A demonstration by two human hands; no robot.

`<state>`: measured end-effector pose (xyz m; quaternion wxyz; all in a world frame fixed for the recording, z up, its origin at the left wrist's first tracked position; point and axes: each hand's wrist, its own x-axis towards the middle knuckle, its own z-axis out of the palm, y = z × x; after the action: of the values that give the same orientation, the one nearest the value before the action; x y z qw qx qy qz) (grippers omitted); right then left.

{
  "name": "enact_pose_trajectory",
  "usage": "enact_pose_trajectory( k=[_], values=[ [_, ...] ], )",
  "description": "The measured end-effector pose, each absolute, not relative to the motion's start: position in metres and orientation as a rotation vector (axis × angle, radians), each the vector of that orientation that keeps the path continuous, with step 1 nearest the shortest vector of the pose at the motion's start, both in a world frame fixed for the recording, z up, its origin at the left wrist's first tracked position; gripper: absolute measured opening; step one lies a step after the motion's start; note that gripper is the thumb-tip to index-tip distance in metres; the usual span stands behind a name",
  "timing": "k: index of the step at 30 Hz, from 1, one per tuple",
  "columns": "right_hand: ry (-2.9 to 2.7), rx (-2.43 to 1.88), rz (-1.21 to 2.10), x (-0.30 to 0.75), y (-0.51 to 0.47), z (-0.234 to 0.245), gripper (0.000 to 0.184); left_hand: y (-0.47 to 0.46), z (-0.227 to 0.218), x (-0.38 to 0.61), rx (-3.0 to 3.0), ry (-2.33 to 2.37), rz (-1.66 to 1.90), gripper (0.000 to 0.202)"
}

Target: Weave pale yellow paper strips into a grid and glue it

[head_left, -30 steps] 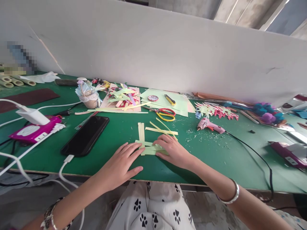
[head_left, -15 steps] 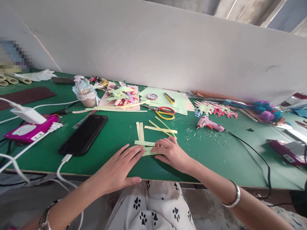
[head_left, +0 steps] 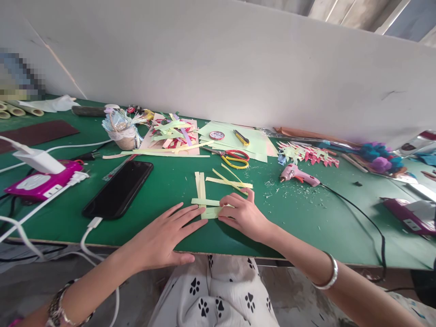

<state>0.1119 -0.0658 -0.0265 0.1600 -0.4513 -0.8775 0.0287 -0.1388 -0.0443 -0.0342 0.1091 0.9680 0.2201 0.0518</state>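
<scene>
Pale yellow-green paper strips (head_left: 206,202) lie crossed on the green table (head_left: 170,186) near its front edge. My left hand (head_left: 163,236) lies flat and open on the table, its fingertips touching the left end of the strips. My right hand (head_left: 243,213) rests on the right end of the strips with its fingers curled and pressing them down. More loose strips (head_left: 230,181) lie just behind my right hand.
A black phone (head_left: 119,188) on a white cable lies to the left, beside a pink power strip (head_left: 37,184). Behind are scissors (head_left: 233,159), a paper-scrap pile (head_left: 172,136), a small basket (head_left: 122,131), green sheets (head_left: 238,145) and a pink glue gun (head_left: 298,175).
My right hand has slid a little left along the strips and its fingers have curled in. The left hand has stayed almost in place.
</scene>
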Motion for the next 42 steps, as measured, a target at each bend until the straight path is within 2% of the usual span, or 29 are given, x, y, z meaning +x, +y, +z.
enact_pose_trajectory(
  k=[5, 14, 17, 21, 25, 34, 42],
  values=[
    [-2.654, -1.153, -0.256, 0.111, -0.069, -0.025, 0.038, -0.044, -0.033, -0.139, 2.804, 0.65, 0.167, 0.073],
    [-2.749, -0.953, -0.489, 0.112, -0.067, -0.022, 0.041, -0.043, -0.034, -0.138, 2.848, 0.65, 0.139, 0.074],
    [-2.745, -0.969, -0.389, 0.113, -0.065, -0.023, 0.035, -0.043, -0.034, -0.138, 2.862, 0.65, 0.091, 0.078],
    [-2.641, -1.177, -0.062, 0.113, -0.065, -0.026, 0.021, -0.044, -0.033, -0.137, 2.865, 0.653, 0.069, 0.079],
    [-2.547, -1.401, 0.095, 0.111, -0.066, -0.026, 0.023, -0.045, -0.032, -0.137, 2.859, 0.661, 0.112, 0.079],
    [-2.463, -1.51, 0.437, 0.107, -0.058, -0.017, 0.017, -0.045, -0.034, -0.138, 2.917, 0.648, 0.085, 0.081],
    [-2.282, -1.648, 0.663, 0.109, -0.053, -0.011, 0.02, -0.047, -0.031, -0.137, 2.916, 0.687, 0.077, 0.08]
  ],
)
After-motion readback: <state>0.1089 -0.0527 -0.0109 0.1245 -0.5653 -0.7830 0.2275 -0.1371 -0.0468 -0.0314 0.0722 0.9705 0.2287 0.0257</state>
